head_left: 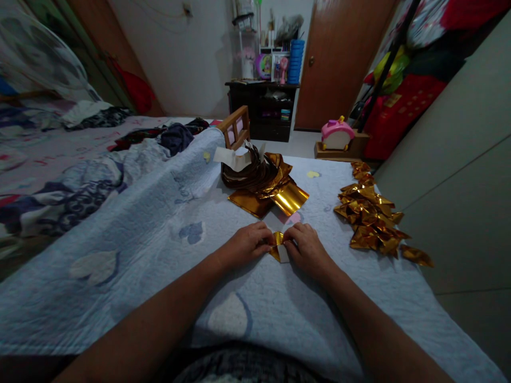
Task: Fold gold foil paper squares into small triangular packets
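A small piece of gold foil paper, partly folded with a pale side showing, lies low over the blue quilted cover. My left hand pinches its left edge, and my right hand grips its right edge. Beyond my hands sits a stack of gold sheets, fanned and curled, with a pale sheet on its left. To the right is a pile of folded gold foil pieces, and one more folded piece lies at its near end.
Rumpled clothes lie on the bed at the left, near a fan. A wooden rail rises behind the stack. A dark cabinet and a pink toy stand farther back. A pale panel borders the right side.
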Action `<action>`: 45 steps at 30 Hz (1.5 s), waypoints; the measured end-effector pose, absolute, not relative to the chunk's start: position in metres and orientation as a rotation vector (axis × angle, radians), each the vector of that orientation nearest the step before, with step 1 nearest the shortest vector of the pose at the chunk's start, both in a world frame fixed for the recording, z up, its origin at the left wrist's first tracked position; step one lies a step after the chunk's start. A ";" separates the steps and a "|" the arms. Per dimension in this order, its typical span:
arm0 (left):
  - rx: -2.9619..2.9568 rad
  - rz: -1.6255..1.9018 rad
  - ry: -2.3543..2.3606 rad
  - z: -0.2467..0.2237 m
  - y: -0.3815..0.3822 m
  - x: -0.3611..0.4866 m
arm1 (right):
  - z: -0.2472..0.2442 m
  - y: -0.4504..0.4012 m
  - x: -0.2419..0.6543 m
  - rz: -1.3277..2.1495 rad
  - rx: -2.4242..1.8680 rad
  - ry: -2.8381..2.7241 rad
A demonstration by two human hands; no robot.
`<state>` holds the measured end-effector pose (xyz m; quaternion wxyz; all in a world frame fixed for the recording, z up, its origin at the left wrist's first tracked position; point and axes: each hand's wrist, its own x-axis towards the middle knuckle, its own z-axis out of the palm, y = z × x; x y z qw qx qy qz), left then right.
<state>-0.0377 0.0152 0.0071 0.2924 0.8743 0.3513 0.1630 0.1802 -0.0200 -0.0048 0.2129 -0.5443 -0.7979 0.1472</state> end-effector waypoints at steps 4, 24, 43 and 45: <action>2.352 0.440 0.910 0.007 0.012 -0.037 | -0.006 -0.021 0.181 0.429 -1.494 -2.168; 2.124 0.657 0.870 0.007 0.011 -0.033 | -0.008 -0.021 0.177 1.083 -1.203 -1.610; 1.378 0.811 0.921 0.012 0.010 -0.027 | 0.006 -0.022 0.184 1.192 -1.059 -1.692; 1.376 0.808 0.927 0.012 0.010 -0.026 | 0.002 -0.022 0.183 1.241 -1.057 -1.645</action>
